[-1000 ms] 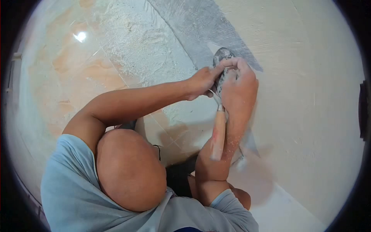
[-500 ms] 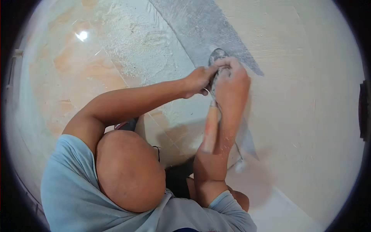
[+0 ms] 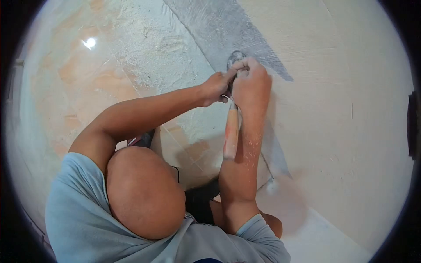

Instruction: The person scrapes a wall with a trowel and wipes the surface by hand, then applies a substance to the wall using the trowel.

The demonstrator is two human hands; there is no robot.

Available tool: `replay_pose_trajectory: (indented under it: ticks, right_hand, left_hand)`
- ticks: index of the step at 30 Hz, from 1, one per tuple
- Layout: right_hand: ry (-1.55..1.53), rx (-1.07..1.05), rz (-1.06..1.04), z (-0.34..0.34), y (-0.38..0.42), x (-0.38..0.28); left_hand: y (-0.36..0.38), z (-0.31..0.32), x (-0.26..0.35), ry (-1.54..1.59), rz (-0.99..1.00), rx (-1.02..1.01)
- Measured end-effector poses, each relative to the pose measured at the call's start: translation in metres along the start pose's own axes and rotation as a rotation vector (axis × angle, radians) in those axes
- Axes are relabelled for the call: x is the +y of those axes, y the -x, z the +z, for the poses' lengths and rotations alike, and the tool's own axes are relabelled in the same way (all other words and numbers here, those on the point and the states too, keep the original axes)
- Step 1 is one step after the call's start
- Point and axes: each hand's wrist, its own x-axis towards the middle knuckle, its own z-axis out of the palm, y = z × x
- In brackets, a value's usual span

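A trowel (image 3: 231, 136) with a wooden handle and a rounded, dusty metal blade is held in both hands. My right hand (image 3: 251, 83) is curled around the blade, its knuckles coated in white dust. On the blade's other side, my left hand (image 3: 213, 90) grips with its thumb against it. The handle points back toward me along my right forearm. The blade's tip lies over a grey, scraped patch (image 3: 219, 30) in the pale coated surface (image 3: 333, 96). Fingers hide most of the blade.
Scraped white powder and crumbs (image 3: 153, 48) lie along a strip beside the grey patch. Glossy orange-veined tiles (image 3: 87, 79) cover the floor on the left. My bent knee (image 3: 144, 193) is close below my left arm. A dark object (image 3: 412, 125) stands at the far right edge.
Both hands and the trowel have shifted a little to the left and slightly up, still gripping the blade. The handle stands more upright. The view has moved slightly too.
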Motion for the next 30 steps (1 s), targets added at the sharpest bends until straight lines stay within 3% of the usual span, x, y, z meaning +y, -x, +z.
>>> replay_pose_trajectory:
  ticks: [4, 10, 13, 18, 23, 27, 30]
  right_hand:
    - [-0.054, 0.054, 0.042, -0.036, 0.019, -0.018]
    - [0.062, 0.075, 0.038, -0.025, 0.015, -0.024]
    - [0.050, 0.024, -0.016, 0.002, -0.001, -0.011]
    - [-0.058, 0.060, -0.007, 0.011, 0.005, -0.003]
    - [-0.084, 0.093, 0.054, -0.030, 0.023, -0.016]
    - [0.005, 0.098, 0.067, -0.018, 0.017, -0.017]
    - [0.032, -0.001, -0.001, 0.016, -0.007, -0.005]
  left_hand:
    - [0.017, 0.024, 0.010, 0.013, 0.063, -0.092]
    - [0.010, 0.018, 0.011, -0.013, 0.019, -0.136]
    - [0.010, 0.011, 0.007, 0.134, 0.044, 0.048]
    - [0.005, -0.008, 0.005, 0.002, 0.001, 0.032]
    - [0.021, 0.018, 0.017, -0.071, 0.009, -0.110]
    - [0.009, 0.014, 0.005, 0.015, 0.055, -0.115]
    - [0.001, -0.002, 0.000, 0.062, 0.087, 0.098]
